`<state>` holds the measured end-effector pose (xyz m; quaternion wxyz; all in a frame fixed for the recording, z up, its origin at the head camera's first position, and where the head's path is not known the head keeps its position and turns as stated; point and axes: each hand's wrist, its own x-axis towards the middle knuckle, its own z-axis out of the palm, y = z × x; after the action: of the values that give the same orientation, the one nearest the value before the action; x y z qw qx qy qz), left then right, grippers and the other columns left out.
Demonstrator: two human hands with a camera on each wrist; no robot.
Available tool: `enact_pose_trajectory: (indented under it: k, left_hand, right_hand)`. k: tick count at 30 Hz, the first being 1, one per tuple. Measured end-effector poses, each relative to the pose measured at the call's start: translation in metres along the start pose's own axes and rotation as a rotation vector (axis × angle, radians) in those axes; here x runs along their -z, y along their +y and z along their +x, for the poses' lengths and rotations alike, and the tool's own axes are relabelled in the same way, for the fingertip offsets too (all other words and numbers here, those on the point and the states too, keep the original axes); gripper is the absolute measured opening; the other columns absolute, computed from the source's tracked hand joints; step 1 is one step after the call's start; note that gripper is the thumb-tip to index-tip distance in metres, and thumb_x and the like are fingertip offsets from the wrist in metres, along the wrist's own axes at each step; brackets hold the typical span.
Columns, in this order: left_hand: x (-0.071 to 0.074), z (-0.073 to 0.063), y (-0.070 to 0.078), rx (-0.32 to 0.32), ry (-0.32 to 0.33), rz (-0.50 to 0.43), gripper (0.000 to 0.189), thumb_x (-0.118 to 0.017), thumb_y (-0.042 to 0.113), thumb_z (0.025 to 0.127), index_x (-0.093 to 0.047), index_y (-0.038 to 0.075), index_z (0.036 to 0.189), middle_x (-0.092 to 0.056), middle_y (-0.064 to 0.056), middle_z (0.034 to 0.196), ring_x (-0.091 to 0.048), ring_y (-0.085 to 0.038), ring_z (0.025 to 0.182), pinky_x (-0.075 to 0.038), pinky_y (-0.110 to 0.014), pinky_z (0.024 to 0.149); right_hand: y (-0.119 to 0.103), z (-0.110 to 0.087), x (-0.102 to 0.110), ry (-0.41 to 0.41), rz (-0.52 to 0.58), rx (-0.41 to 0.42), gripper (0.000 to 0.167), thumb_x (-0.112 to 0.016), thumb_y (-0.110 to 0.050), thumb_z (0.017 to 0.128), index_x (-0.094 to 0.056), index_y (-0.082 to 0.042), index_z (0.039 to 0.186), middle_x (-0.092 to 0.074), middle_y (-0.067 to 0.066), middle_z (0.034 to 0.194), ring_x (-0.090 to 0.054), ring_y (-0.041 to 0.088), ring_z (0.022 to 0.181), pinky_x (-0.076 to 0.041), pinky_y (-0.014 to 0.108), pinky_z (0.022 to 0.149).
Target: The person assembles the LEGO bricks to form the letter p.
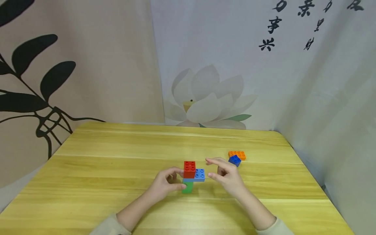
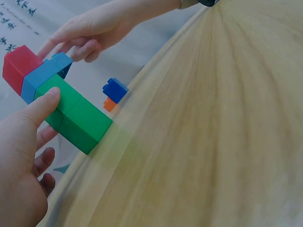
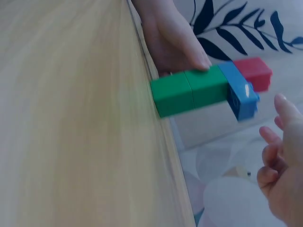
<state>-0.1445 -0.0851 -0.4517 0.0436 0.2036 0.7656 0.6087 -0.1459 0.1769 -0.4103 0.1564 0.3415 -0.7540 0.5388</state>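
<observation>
Two green bricks [image 2: 85, 124] form an upright column on the table. On top lies a light blue brick [image 1: 200, 175] that juts out to the right, and a red brick [image 1: 189, 169] sits on its left part. My left hand [image 1: 163, 183] grips this stack from the left, its thumb on the upper green brick and its fingers partly hidden behind. To the right of the stack, my right hand [image 1: 227, 175] is raised with nothing in it. Its thumb and index finger are spread apart, facing the light blue brick, and the other fingers are loosely bent.
Behind the right hand, a dark blue brick [image 1: 235, 160] lies in front of an orange brick [image 1: 237, 154], overlapping it in the head view. The wooden table [image 1: 117, 153] reaches back to a printed curtain [image 1: 205, 49] with a lotus, leaves and writing.
</observation>
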Motion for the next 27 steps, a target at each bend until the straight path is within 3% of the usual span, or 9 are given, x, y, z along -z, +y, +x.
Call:
enact_pose_trajectory:
  k: [9,15,19,23,27]
  left_hand:
    - [0.000,0.000,0.001,0.004,0.003,-0.005,0.038,-0.082,0.018,0.076,-0.067,0.018,0.111,-0.057,-0.005,0.086,-0.044,-0.019,0.073,-0.037,-0.024,0.062]
    - [0.000,0.000,0.000,-0.006,0.001,-0.007,0.039,-0.082,0.018,0.075,-0.067,0.017,0.111,-0.056,-0.006,0.085,-0.043,-0.017,0.070,-0.037,-0.024,0.061]
    - [0.000,0.000,0.000,-0.014,-0.001,-0.009,0.038,-0.082,0.018,0.075,-0.068,0.018,0.111,-0.056,-0.007,0.084,-0.042,-0.018,0.071,-0.036,-0.024,0.062]
    - [0.000,0.000,-0.001,-0.019,-0.003,-0.008,0.038,-0.082,0.016,0.075,-0.068,0.016,0.110,-0.057,-0.008,0.085,-0.042,-0.018,0.072,-0.036,-0.025,0.063]
    - [0.000,0.000,0.000,-0.015,-0.002,-0.009,0.037,-0.082,0.016,0.076,-0.068,0.015,0.110,-0.056,-0.009,0.085,-0.042,-0.019,0.073,-0.035,-0.026,0.064]
  right_hand:
    - [-0.013,-0.004,0.034,0.069,-0.090,-0.171,0.041,-0.073,0.012,0.076,-0.062,0.010,0.115,-0.062,0.022,0.100,-0.038,0.013,0.053,-0.033,0.026,0.044]
    - [0.021,-0.012,0.058,0.106,-0.067,-0.248,0.040,-0.071,0.014,0.077,-0.062,0.009,0.116,-0.061,0.025,0.108,-0.041,0.011,0.058,-0.037,0.022,0.048]
    - [0.043,-0.019,0.072,0.113,-0.104,-0.301,0.041,-0.072,0.007,0.080,-0.062,0.005,0.119,-0.060,0.020,0.115,-0.043,0.012,0.060,-0.038,0.022,0.049]
    - [0.054,-0.023,0.083,0.108,-0.178,-0.345,0.042,-0.074,-0.006,0.082,-0.062,0.000,0.122,-0.059,0.014,0.119,-0.045,0.012,0.060,-0.038,0.022,0.049]
    - [0.061,-0.027,0.090,0.099,-0.209,-0.359,0.044,-0.075,-0.008,0.082,-0.062,-0.001,0.124,-0.058,0.013,0.121,-0.045,0.012,0.060,-0.039,0.022,0.049]
